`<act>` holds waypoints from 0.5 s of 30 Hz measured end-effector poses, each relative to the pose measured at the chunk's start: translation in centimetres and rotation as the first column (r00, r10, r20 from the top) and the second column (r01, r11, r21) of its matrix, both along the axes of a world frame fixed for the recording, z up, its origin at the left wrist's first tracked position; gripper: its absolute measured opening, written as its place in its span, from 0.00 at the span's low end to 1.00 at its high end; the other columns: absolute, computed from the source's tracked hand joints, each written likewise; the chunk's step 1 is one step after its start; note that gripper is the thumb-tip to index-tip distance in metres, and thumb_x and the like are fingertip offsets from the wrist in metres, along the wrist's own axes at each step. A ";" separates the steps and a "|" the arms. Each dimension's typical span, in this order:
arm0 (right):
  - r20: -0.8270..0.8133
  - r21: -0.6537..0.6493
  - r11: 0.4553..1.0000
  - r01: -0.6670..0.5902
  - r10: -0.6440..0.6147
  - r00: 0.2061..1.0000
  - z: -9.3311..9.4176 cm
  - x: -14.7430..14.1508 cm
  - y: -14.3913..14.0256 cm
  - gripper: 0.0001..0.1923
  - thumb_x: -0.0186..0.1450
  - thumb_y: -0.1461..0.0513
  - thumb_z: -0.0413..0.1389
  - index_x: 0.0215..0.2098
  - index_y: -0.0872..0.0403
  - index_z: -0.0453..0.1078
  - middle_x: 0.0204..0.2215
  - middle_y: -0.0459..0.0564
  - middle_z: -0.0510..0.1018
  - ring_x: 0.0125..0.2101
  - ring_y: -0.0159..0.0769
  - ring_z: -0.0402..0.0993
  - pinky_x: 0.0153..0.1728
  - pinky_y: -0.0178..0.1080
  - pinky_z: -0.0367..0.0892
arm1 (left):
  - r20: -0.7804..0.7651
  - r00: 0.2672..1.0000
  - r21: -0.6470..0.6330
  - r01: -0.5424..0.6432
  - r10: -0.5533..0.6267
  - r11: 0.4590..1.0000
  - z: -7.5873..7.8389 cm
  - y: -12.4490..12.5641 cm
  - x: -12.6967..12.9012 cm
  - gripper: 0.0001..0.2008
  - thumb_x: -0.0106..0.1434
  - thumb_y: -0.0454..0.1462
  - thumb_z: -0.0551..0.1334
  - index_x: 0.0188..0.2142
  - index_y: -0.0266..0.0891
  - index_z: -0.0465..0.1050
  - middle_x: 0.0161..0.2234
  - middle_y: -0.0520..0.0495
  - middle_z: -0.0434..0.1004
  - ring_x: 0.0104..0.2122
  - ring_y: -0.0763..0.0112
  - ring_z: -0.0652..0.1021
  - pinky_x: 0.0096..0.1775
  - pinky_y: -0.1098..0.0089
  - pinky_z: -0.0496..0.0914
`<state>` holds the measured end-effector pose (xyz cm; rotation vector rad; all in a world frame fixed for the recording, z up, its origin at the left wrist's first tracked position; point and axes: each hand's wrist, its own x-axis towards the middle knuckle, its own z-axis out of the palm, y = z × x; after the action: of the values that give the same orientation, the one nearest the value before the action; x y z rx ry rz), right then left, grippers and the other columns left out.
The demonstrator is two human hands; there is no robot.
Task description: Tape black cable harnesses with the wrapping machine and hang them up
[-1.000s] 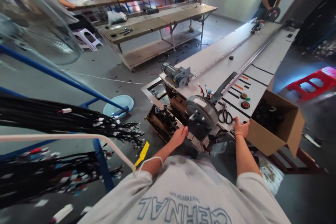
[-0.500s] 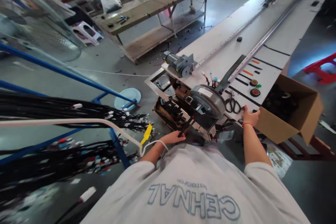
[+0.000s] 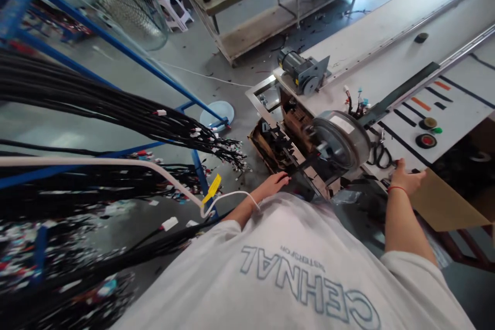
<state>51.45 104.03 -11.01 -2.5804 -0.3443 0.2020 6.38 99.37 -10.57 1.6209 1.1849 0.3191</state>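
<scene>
Grey metal hub motor [image 3: 342, 139] sits on edge at the near end of the long white bench [image 3: 386, 69], tipped slightly, its flat face turned toward the person's left side and its axle running roughly from hand to hand. So the round body is basically wedged between both sets of fingers: it's up and to the right of the left hand [image 3: 275, 184], and up and to the left of the right hand [image 3: 407, 179]. Left hand looks loosely open, fingers stretched forward toward the black bracket bits [image 3: 276, 144] below the motor's face, not gripping anything as far as I can see, though I can't tell if the fingertips actually touch. Right hand is curled over the bench edge just beside the black scissors [image 3: 381, 154], near the cardboard box [image 3: 444, 206]; can't tell if it's pinching something or just resting there. Both hands are near the motor and I wouldn't call either one clearly nearer. Big bundle of black cable harnesses [image 3: 116, 108] hangs well off to the left of the left hand.
</scene>
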 end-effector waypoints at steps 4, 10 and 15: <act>-0.010 0.015 1.000 0.007 -0.007 1.000 0.2 -0.2 -0.1 0.43 0.62 0.51 0.66 0.65 0.64 0.56 0.55 0.69 0.69 0.55 0.57 0.67 0.54 0.48 0.63 | 0.067 0.997 0.044 -0.049 0.046 0.998 -0.1 1.3 1.1 0.18 0.70 0.47 0.51 0.40 0.35 0.71 0.35 0.45 0.77 0.36 0.67 0.75 0.42 0.68 0.68; -0.011 0.003 1.000 -0.026 0.026 1.000 0.6 -0.3 -0.2 0.42 0.63 0.51 0.64 0.65 0.66 0.55 0.56 0.69 0.68 0.56 0.58 0.66 0.54 0.47 0.62 | 0.104 0.987 0.080 -0.130 0.122 0.988 0.6 3.3 3.1 0.18 0.70 0.46 0.52 0.43 0.35 0.72 0.31 0.47 0.75 0.31 0.69 0.73 0.38 0.69 0.68; -0.016 -0.006 1.000 -0.031 0.030 0.999 0.6 -0.3 -0.2 0.41 0.64 0.50 0.63 0.65 0.66 0.54 0.56 0.70 0.67 0.56 0.58 0.65 0.55 0.49 0.61 | 0.108 0.990 0.117 -0.107 0.095 0.987 1.5 4.5 4.7 0.19 0.68 0.50 0.54 0.41 0.36 0.72 0.30 0.49 0.73 0.31 0.70 0.72 0.38 0.70 0.66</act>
<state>51.18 103.87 -10.38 -2.5792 -0.3779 0.2350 11.13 103.82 -9.12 1.6322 1.1907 0.5431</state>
